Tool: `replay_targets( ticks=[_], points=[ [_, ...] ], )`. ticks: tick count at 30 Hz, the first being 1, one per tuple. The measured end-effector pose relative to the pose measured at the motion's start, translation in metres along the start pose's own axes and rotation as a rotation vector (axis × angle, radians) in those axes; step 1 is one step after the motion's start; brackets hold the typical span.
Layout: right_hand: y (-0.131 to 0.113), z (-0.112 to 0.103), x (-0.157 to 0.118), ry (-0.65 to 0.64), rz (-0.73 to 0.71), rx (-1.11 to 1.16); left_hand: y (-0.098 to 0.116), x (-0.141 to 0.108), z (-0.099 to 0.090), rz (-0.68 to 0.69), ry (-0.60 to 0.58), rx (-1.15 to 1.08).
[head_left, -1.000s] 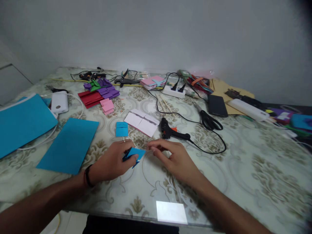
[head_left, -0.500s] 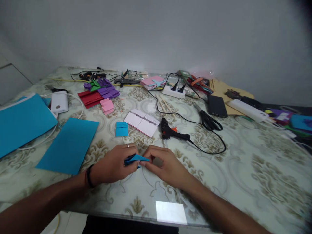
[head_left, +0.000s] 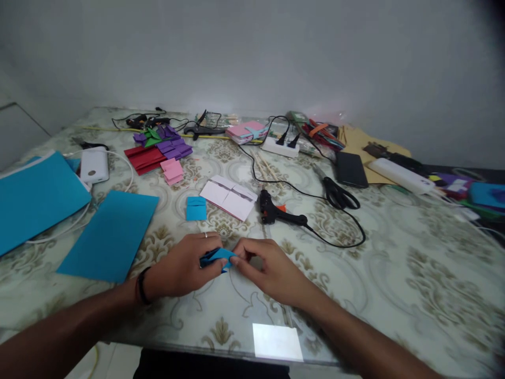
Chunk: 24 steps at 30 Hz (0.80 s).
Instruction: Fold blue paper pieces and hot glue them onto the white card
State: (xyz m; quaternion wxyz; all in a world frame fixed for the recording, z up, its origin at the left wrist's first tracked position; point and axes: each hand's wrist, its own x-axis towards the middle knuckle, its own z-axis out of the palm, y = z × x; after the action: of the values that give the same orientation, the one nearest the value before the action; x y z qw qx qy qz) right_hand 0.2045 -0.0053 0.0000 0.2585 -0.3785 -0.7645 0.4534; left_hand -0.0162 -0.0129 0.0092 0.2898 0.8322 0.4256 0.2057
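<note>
Between my hands, just above the table, is a folded piece of blue paper [head_left: 221, 256]. My left hand [head_left: 189, 263] is closed round its left end, thumb in front and fingers behind. At the right end, the thumb and forefinger of my right hand [head_left: 270, 268] pinch its tip. Part of the paper is hidden by my fingers. Beyond my hands lie a small blue folded square [head_left: 196, 209] and a white folded paper [head_left: 229, 197]. A black glue gun [head_left: 280, 210] rests on its side to the right of them.
Blue sheets [head_left: 110, 237] lie on the left beside a white power bank [head_left: 94, 165]. Red [head_left: 145, 159], purple and pink folded papers sit farther back. Scissors [head_left: 339, 192], a power strip [head_left: 281, 147] and a black cable are on the right half of the patterned table [head_left: 386, 273].
The right tip of the blue paper, which stuck out past my right fingertips, is now bent in and pinched between them. My left hand keeps its hold.
</note>
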Motion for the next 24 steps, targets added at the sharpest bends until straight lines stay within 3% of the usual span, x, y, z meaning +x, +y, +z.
replay_targets(
  ticks=[24],
  points=[
    [-0.0053,-0.0087,0.0013,-0.031,-0.076,-0.018,0.0054,-0.0022,-0.0044,-0.003,0.028,-0.014]
  ],
)
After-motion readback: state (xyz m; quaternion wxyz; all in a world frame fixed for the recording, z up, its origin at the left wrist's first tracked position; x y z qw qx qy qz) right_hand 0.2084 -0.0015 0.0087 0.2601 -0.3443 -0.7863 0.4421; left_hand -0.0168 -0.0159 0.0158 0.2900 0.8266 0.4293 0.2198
